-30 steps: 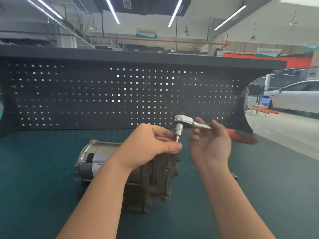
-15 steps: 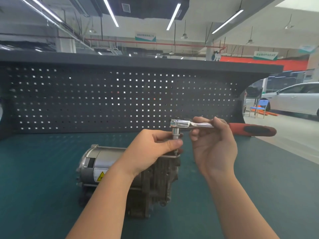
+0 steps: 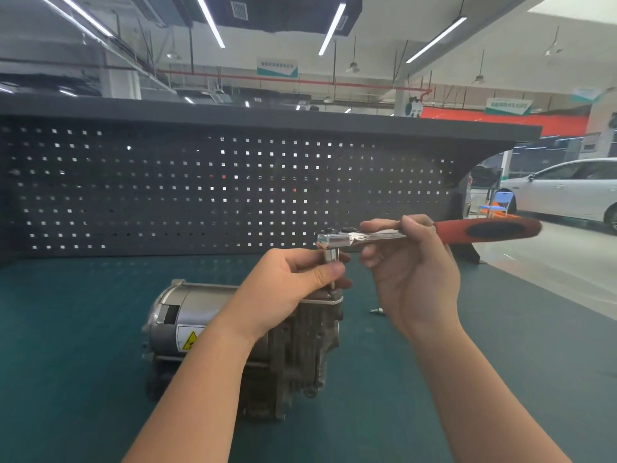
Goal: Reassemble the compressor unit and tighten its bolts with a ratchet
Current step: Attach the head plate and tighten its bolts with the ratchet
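Note:
The compressor unit [image 3: 187, 315] lies on its side on the green bench mat, silver motor can to the left, dark finned housing to the right. A ratchet [image 3: 337, 240] with a red and black handle is held level above the housing's top plate. Its socket points down at the plate's right end. My left hand [image 3: 290, 282] pinches the socket and bit just below the ratchet head. My right hand [image 3: 410, 272] grips the chrome shank of the ratchet near its head, and the handle sticks out to the right.
A dark pegboard wall [image 3: 233, 188] closes the back of the bench. A small loose metal part [image 3: 377, 310] lies on the green mat [image 3: 66, 362] right of the compressor. The bench's right edge runs diagonally; beyond it are a floor and a white car [image 3: 567, 188].
The ratchet handle has swung from tilted and blurred to level, pointing right. Both hands stayed on the tool above the housing.

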